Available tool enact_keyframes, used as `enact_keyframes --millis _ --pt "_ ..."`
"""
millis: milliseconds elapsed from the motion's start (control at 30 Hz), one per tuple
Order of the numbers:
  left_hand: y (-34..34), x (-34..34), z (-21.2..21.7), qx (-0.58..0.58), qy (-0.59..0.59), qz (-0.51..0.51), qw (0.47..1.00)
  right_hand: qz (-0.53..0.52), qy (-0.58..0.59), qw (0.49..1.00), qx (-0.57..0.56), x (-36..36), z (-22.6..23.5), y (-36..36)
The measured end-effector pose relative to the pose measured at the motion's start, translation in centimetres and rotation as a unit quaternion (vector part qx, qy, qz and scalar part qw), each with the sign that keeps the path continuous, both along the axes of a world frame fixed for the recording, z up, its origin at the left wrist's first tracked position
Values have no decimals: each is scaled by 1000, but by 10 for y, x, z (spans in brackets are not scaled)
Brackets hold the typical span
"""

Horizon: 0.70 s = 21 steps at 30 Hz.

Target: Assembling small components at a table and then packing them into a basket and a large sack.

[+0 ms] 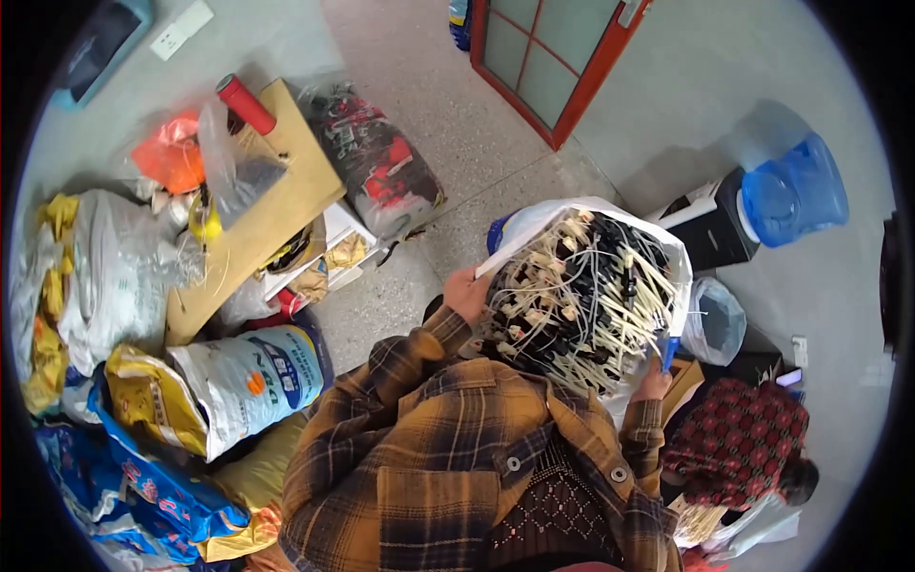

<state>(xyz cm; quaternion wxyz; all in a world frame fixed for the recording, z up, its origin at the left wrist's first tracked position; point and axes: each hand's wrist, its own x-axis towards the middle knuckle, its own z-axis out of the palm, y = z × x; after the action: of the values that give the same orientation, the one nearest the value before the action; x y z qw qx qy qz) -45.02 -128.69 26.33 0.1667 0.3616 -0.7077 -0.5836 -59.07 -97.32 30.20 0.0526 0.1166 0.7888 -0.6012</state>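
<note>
In front of me stands a white woven sack [672, 248] with its mouth spread wide. It is filled with bundled cables [581, 300], a tangle of black and cream wires, some with small pale connector-like ends. My left hand [465, 296] is closed on the left part of the sack's rim. On the near right side my right hand [653, 383] grips the rim, beside a blue patch of the sack; its fingers are partly hidden.
A table [272, 214] with a red cylinder [246, 105] and bags is at left, above filled sacks [253, 381]. A clear bag [376, 157] lies beyond it. At right are a water dispenser with a blue bottle [796, 191], a lined bin [715, 324] and a bent-over person [739, 443]. A red-framed door [558, 133] stands ahead.
</note>
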Motion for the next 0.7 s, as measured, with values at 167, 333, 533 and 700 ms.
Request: enact_keyframes --millis 167,333,533,700 --pt "-127 -94 -6 32 23 42 998 49 4 999 18 -123 -19 -118" --pt "-230 -141 -37 -3 29 63 998 110 5 993 38 -207 -39 -230" --pt "-370 -249 8 70 121 141 980 171 51 984 15 -379 -34 -392" --pt "-473 -324 7 55 127 258 956 224 75 971 17 -495 -55 -530"
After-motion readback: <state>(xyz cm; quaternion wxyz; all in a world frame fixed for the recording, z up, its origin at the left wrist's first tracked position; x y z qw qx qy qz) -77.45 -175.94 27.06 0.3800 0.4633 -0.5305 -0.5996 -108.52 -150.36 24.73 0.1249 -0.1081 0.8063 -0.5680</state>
